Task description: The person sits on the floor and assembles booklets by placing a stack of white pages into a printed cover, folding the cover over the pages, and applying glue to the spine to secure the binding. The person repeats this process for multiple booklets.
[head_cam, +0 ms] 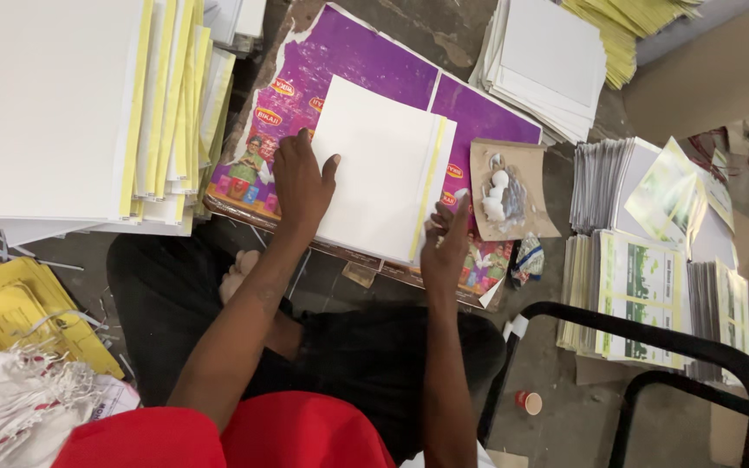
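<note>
A white sheet (374, 165) with a yellow strip along its right edge lies on a purple printed board (348, 65). My left hand (301, 182) rests flat on the sheet's left edge, fingers spread. At the sheet's lower right corner my right hand (446, 243) touches it, fingers bent and smeared with white paste. Just right of that hand sits a brown card (530, 165) holding a blob of white paste and a rag.
A tall pile of white and yellow-edged sheets (71, 113) stands at the left. More white sheets (548, 61) lie at the back right. Printed green booklets (643, 295) are stacked at the right. A black chair frame (678, 347) is near my right side.
</note>
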